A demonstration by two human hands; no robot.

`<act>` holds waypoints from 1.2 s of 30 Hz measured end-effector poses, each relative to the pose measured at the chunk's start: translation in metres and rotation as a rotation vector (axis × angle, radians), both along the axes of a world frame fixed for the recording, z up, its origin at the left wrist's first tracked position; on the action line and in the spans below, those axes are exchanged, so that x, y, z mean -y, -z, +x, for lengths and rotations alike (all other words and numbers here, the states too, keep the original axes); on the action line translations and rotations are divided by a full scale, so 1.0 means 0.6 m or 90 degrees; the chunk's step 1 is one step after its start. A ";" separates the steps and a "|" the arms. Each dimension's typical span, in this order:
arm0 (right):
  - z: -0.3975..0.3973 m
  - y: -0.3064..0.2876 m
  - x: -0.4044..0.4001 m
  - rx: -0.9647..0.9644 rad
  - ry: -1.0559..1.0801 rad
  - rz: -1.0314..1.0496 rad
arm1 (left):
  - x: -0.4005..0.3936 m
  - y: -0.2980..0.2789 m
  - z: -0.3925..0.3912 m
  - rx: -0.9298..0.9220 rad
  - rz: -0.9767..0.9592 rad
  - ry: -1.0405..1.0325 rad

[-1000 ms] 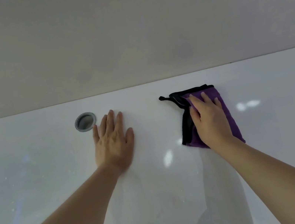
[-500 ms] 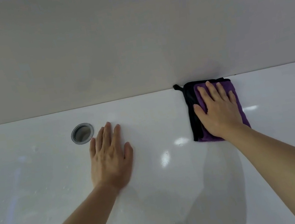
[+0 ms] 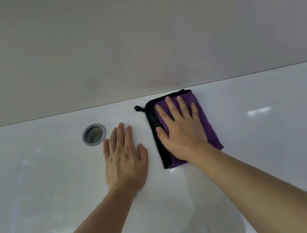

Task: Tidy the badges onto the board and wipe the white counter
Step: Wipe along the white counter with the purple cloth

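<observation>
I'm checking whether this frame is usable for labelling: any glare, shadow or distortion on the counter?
Head view: bright glare patches on the glossy white counter, one right of the purple cloth; soft shadows under both arms; the counter's back edge bows slightly, wide-angle distortion; the left hand, right hand and grey ring look sharp.

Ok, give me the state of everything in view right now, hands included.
Left hand: flat, fingers straight, resting on the white counter.
Right hand: flat, pressing the purple cloth.
Purple cloth: folded, lying at the counter's back edge.
Grey grommet hole: open, uncovered.
</observation>
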State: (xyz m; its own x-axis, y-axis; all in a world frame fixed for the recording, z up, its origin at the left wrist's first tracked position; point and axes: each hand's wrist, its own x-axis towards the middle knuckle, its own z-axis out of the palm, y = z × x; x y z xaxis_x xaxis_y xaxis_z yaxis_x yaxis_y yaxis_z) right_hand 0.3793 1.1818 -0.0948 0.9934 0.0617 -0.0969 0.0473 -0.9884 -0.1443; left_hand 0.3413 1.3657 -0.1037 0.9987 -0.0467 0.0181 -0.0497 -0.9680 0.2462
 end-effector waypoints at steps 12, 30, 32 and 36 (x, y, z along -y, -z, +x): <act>0.010 0.012 -0.031 0.012 -0.052 0.027 | -0.003 0.003 0.000 0.023 -0.027 0.006; -0.013 0.015 0.221 0.019 0.173 -0.035 | -0.004 0.002 0.001 0.000 -0.011 0.001; -0.028 0.012 0.204 0.016 0.174 -0.034 | -0.004 0.002 0.001 -0.002 -0.011 0.005; -0.062 0.007 0.159 0.007 0.145 -0.040 | -0.003 0.002 0.000 0.003 -0.017 0.007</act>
